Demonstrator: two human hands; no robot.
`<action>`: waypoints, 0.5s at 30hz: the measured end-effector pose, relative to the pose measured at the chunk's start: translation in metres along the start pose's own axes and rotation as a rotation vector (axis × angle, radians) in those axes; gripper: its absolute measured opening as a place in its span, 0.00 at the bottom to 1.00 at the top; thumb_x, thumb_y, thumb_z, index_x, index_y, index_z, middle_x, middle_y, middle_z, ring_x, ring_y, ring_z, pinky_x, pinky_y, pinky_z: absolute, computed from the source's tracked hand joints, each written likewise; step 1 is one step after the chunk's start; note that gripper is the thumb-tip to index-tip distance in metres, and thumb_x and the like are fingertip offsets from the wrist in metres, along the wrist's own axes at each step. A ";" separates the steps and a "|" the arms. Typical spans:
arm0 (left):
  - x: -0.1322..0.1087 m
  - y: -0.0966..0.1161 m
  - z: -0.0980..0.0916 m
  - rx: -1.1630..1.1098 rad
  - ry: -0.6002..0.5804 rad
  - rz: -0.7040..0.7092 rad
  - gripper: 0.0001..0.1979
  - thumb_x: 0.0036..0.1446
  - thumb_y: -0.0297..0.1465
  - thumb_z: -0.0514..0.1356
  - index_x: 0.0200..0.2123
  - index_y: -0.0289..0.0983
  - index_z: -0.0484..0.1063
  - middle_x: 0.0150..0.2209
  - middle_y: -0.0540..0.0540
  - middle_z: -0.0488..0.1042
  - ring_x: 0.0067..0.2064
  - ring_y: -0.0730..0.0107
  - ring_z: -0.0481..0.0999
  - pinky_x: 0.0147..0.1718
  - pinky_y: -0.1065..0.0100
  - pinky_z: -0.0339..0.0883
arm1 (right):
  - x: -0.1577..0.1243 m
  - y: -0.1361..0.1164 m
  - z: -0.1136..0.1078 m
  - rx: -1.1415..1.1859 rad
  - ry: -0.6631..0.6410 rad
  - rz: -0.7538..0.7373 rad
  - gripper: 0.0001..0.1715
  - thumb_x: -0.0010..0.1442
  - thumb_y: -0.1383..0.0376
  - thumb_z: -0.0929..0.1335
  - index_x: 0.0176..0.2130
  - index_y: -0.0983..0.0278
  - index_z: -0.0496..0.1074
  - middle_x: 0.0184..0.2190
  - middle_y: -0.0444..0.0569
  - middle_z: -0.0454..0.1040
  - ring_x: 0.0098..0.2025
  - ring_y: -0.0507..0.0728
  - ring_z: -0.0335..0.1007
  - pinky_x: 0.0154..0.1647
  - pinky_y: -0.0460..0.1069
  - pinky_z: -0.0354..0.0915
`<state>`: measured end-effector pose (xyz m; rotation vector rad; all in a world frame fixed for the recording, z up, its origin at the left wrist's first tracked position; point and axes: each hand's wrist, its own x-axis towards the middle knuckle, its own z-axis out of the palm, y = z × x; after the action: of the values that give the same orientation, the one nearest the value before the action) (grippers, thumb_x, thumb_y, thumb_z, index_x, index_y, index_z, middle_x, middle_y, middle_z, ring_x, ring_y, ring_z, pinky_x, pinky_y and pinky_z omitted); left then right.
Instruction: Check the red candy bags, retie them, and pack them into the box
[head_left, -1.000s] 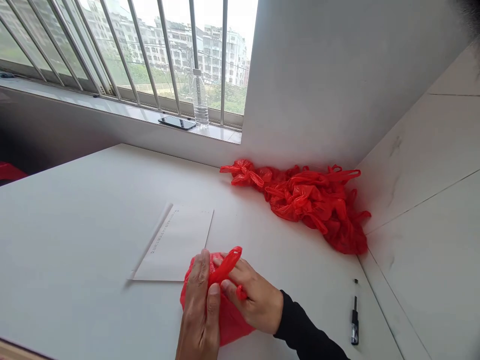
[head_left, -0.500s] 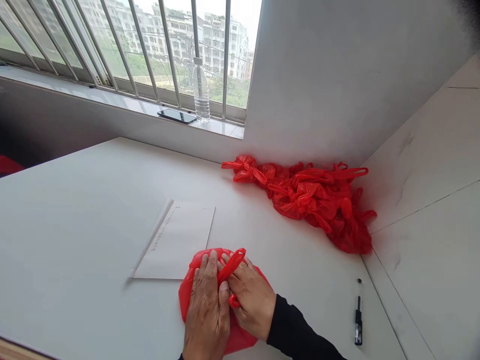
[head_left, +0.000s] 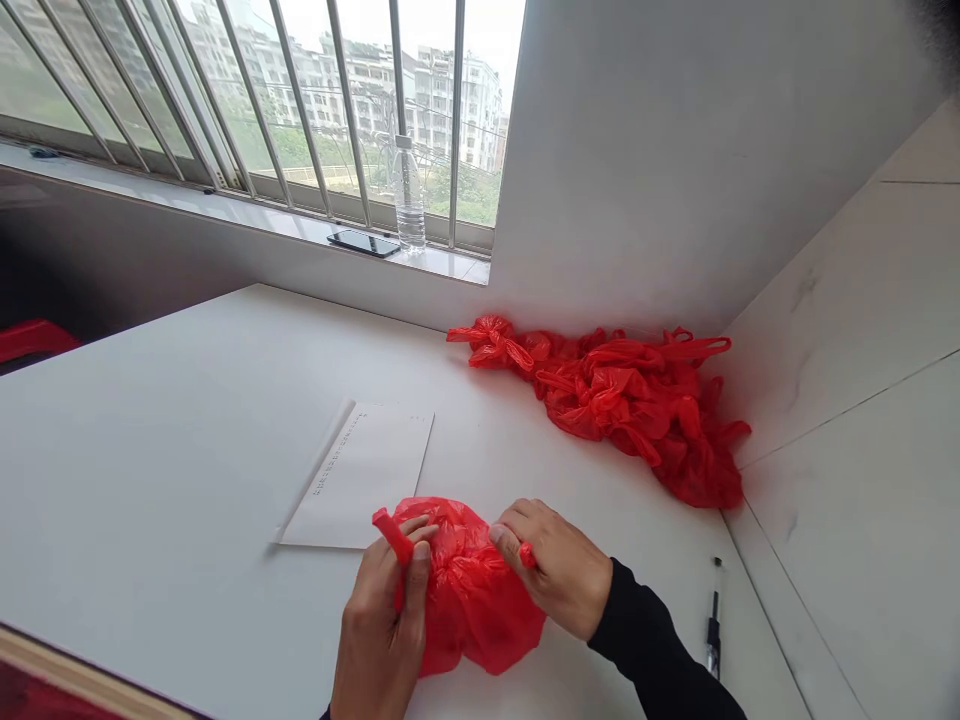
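A red plastic bag lies on the white table close to me, gathered into creases at its middle. My left hand pinches one of its handles at the left, and the loop's end sticks up above the thumb. At the right, my right hand is closed round the other handle, with a red end poking out beside the thumb. What the bag contains, if anything, is hidden. Just behind it lies a white sheet or booklet with a printed column along its left side.
Several knotted red plastic bags are heaped against the wall at the back right. A pen lies near the right wall. On the window sill are a phone and a clear water bottle. A red chair shows at far left.
My hands, earlier lying close together on top of the bag, have moved apart, each now gripping a handle. The bag's gathered middle has come into view.
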<state>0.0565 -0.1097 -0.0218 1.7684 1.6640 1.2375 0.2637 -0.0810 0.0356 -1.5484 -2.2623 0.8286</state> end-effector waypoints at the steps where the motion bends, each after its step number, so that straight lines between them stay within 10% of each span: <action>1: 0.001 0.001 -0.005 0.007 0.023 -0.004 0.17 0.68 0.39 0.51 0.53 0.45 0.74 0.54 0.43 0.74 0.57 0.57 0.71 0.55 0.53 0.66 | -0.002 0.001 -0.006 -0.003 -0.008 0.017 0.30 0.73 0.54 0.53 0.35 0.64 0.76 0.35 0.53 0.79 0.39 0.61 0.74 0.43 0.56 0.67; 9: 0.006 0.014 -0.036 -0.301 -0.161 -0.523 0.29 0.61 0.54 0.50 0.53 0.43 0.74 0.24 0.51 0.67 0.28 0.60 0.71 0.30 0.61 0.70 | -0.026 -0.016 -0.028 0.088 -0.062 -0.117 0.34 0.74 0.56 0.51 0.26 0.61 0.71 0.26 0.43 0.76 0.31 0.52 0.70 0.37 0.48 0.63; 15: -0.017 0.039 -0.033 -0.655 -0.361 -0.584 0.20 0.51 0.41 0.68 0.41 0.35 0.71 0.33 0.45 0.74 0.36 0.60 0.75 0.33 0.63 0.71 | -0.044 -0.052 -0.010 0.167 -0.153 -0.392 0.31 0.74 0.54 0.53 0.29 0.60 0.72 0.29 0.46 0.76 0.32 0.52 0.73 0.34 0.45 0.66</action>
<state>0.0542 -0.1428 0.0211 0.9428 1.2317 0.9574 0.2464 -0.1318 0.0787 -0.9527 -2.4168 1.0138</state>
